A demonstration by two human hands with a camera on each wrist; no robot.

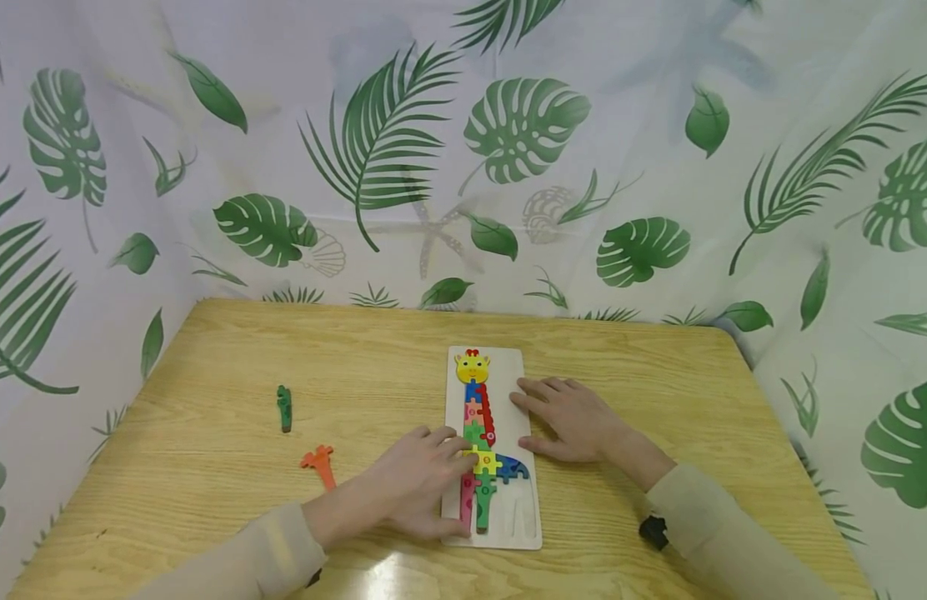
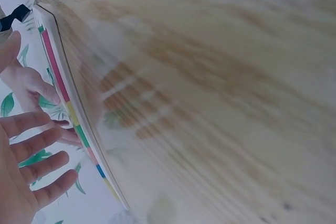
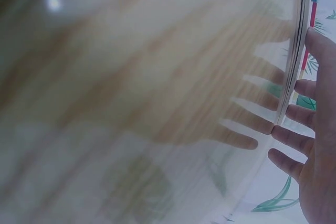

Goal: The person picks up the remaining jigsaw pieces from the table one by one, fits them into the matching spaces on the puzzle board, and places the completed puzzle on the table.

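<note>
A white puzzle board (image 1: 510,367) lies on the table, holding a giraffe of coloured pieces: a yellow head (image 1: 473,367), a red mane piece (image 1: 487,417), a yellow body piece (image 1: 487,462) and green and pink legs. Leg-shaped recesses show at its lower right. My left hand (image 1: 414,482) lies along the board's left side, its fingers loosely extended over the edge and hiding part of it. On the other side, my right hand (image 1: 572,421) has its fingers spread, with fingertips at the board's right edge. In both wrist views the fingers look fairly straight, with nothing gripped.
Left of the board, an orange puzzle piece (image 1: 321,465) lies close to my left forearm. Farther back is a dark green piece (image 1: 284,408). The wooden table (image 1: 636,358) meets a leaf-patterned cloth (image 1: 553,275) at the back and sides.
</note>
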